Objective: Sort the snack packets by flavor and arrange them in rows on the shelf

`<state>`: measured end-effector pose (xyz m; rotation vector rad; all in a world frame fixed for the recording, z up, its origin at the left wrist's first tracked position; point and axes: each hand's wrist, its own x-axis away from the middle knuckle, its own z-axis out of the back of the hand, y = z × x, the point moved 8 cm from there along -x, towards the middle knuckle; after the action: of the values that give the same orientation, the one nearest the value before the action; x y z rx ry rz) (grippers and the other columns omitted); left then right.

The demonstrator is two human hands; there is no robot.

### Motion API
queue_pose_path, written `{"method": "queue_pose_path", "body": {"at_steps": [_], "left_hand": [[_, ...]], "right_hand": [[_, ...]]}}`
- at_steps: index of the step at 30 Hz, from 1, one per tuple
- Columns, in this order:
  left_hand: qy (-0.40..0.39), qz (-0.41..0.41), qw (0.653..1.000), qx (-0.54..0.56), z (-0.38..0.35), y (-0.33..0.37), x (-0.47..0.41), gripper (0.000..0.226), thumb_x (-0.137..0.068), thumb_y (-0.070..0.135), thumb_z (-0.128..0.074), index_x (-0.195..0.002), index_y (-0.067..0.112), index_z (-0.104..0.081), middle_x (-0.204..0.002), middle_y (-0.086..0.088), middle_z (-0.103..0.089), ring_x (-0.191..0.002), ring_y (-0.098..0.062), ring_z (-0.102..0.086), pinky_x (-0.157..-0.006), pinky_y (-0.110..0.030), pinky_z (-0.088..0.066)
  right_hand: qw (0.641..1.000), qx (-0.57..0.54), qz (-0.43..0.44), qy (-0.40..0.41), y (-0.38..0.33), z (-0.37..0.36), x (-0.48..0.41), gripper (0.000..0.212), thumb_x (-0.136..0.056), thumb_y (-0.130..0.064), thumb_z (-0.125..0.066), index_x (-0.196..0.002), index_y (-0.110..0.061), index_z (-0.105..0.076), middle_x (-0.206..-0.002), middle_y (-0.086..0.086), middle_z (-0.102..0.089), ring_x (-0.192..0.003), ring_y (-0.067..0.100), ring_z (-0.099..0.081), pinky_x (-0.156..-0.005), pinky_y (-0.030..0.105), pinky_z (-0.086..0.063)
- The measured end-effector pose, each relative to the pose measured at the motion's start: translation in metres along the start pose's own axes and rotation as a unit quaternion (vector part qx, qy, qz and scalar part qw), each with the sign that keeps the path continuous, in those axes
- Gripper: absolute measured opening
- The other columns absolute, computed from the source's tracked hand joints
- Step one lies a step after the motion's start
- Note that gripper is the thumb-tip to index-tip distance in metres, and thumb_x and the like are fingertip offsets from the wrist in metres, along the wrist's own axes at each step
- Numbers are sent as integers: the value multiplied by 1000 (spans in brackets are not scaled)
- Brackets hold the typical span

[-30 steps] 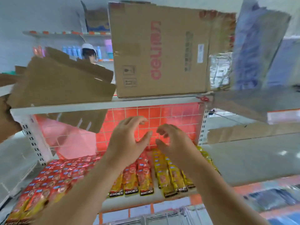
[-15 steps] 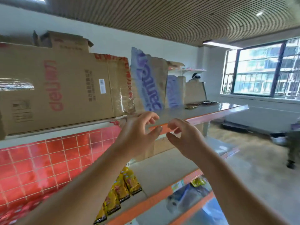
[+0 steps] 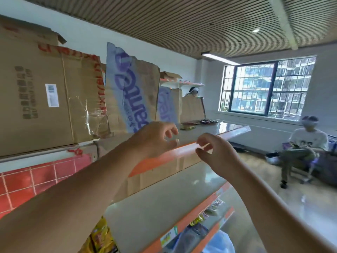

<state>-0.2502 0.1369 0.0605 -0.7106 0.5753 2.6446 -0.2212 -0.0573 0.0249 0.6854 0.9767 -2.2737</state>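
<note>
Both my hands are raised in front of the upper shelf's orange front edge [image 3: 182, 152]. My left hand [image 3: 155, 138] has loosely curled fingers and holds nothing. My right hand [image 3: 217, 154] is also loosely curled and empty, a little to the right of the left. Several snack packets [image 3: 197, 123] lie far along the top shelf, dark and yellow ones, well beyond my fingers. Yellow packets [image 3: 102, 236] show on the middle shelf below my left forearm. More packets [image 3: 209, 212] lie on a lower shelf.
Large cardboard boxes [image 3: 42, 99] and torn cardboard sheets [image 3: 131, 92] stand along the top shelf's back. A red tiled back panel [image 3: 27, 179] is at the left. A seated person [image 3: 300, 148] is at the right by the window; another person [image 3: 193, 92] is behind the shelf.
My view has swung up and right from the packet rows to the shelf's far end. Both hands have risen with it and stay empty, now in front of the upper shelf edge.
</note>
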Motion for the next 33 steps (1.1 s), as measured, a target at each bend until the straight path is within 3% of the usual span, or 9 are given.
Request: {"method": "queue_pose_path", "body": {"at_steps": [4,7,11,16,18,22,25,28,33], "left_hand": [[-30,-2,999,-12,-16,-29,-68,25,-94,47,-68,-115,33,-65,-102,14,-63,-91,-3,-60,-71,-22,-48],[-58,-4,998,-24,-30,-48,-115,20,-93,44,-69,-110,34,-66,-98,14,-65,-88,-2,-62,-77,-24,-51],[-92,-8,994,-53,-39,-68,-169,15,-92,42,-69,-105,35,-67,-98,13,-69,-85,-4,-64,-74,-25,-52],[-113,-4,990,-82,-43,-83,-222,16,-93,39,-68,-106,30,-70,-100,6,-72,-88,-11,-67,-77,-28,-53],[-116,-7,989,-92,-46,-84,-238,17,-93,38,-69,-107,29,-71,-101,7,-70,-89,-11,-65,-77,-27,-52],[-140,-5,984,-114,-59,-85,-260,16,-93,37,-69,-107,29,-71,-102,7,-70,-90,-13,-67,-84,-34,-58],[-154,-7,979,-134,-70,-85,-276,15,-93,37,-68,-106,29,-72,-101,7,-70,-83,-11,-66,-71,-30,-57],[-170,-6,974,-151,-84,-84,-292,12,-93,38,-68,-102,32,-71,-100,10,-69,-69,-6,-61,-55,-23,-43],[-177,-1,970,-166,-107,-81,-323,13,-93,41,-67,-102,33,-70,-104,9,-68,-87,-11,-64,-74,-33,-57]], "right_hand": [[1000,23,-9,-4,37,-4,-53,19,-89,-21,-73,-97,-34,-60,-97,-14,-64,-89,11,-65,-69,23,-45],[999,35,-22,-13,66,-12,-96,19,-90,-26,-71,-92,-40,-58,-97,-17,-64,-89,7,-64,-66,25,-45],[999,48,-21,-7,94,-20,-150,20,-88,-28,-73,-86,-42,-59,-95,-18,-64,-87,2,-62,-68,26,-46],[998,56,-21,0,121,-22,-200,17,-86,-27,-73,-83,-39,-61,-92,-12,-66,-86,13,-64,-76,32,-51],[998,60,-30,4,132,-19,-212,14,-86,-29,-72,-85,-38,-62,-91,-11,-66,-83,14,-65,-72,34,-53],[997,67,-40,3,152,-11,-231,15,-86,-28,-72,-81,-38,-62,-87,-14,-65,-78,8,-62,-63,26,-40],[996,71,-54,18,168,-5,-241,15,-85,-24,-73,-81,-33,-63,-87,-13,-65,-77,12,-63,-61,26,-43],[995,59,-71,25,188,1,-246,10,-85,-23,-74,-82,-28,-66,-90,-10,-66,-75,19,-65,-63,31,-49],[996,48,-68,27,227,10,-263,18,-85,-18,-76,-77,-29,-65,-88,-9,-66,-78,17,-62,-62,26,-41]]}}
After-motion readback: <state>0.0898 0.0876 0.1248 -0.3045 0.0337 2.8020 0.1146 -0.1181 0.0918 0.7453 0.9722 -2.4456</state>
